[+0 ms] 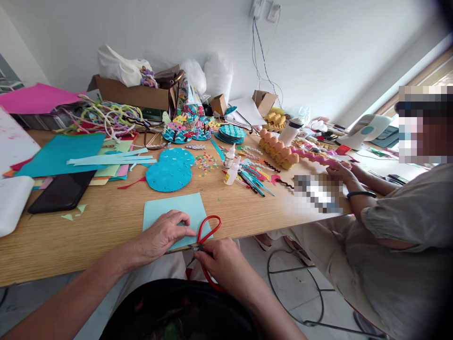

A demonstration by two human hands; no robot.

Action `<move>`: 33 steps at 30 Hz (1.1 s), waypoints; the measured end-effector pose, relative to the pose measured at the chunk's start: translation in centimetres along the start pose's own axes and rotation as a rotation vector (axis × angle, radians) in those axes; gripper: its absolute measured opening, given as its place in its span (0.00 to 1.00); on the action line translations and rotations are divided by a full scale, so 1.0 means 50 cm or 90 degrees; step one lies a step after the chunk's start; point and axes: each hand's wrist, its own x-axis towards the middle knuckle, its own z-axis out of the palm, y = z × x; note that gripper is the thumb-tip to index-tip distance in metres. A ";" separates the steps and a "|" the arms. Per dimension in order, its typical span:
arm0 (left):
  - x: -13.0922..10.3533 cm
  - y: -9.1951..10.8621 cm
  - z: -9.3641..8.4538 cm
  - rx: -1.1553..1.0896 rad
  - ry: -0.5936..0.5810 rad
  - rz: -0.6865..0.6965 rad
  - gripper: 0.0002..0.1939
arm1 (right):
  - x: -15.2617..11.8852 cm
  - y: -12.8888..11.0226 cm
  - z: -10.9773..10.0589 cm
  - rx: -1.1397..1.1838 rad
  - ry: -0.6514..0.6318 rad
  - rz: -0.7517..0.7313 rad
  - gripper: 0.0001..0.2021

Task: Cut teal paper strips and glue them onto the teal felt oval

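A light blue sheet of paper (pixel 154 215) lies at the table's front edge. My left hand (pixel 164 234) rests on this sheet, thumb and forefinger apart with nothing between them. Just right of it, my right hand (pixel 226 262) is closed around red-handled scissors (pixel 209 225) at the table edge. One red loop points up over the paper and the other hangs below the hand. The dark blades point left, toward my left hand, and are partly hidden. Beyond the sheet are two blue paper discs (pixel 169 177) dotted with small pieces.
Paper strips (pixel 109 158) lie on coloured sheets at left, near a black phone (pixel 63 191). Two glue bottles (pixel 231 172) stand beside pens (pixel 252 183) and paper confetti (pixel 207 163). Egg-carton strips (pixel 279 151) extend toward a co-worker (pixel 399 222) seated at right.
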 end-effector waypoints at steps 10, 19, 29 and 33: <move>-0.004 -0.005 0.004 -0.019 0.000 -0.009 0.11 | -0.005 -0.018 -0.003 -0.009 -0.026 0.015 0.11; 0.004 0.004 -0.006 -0.053 -0.014 -0.033 0.06 | 0.002 -0.018 0.002 -0.052 -0.032 0.017 0.14; -0.002 -0.003 -0.002 -0.068 -0.014 -0.031 0.05 | 0.003 -0.019 0.010 -0.048 -0.024 -0.006 0.15; 0.001 0.000 -0.003 -0.067 -0.013 -0.034 0.06 | 0.008 -0.024 0.012 -0.041 -0.012 -0.007 0.13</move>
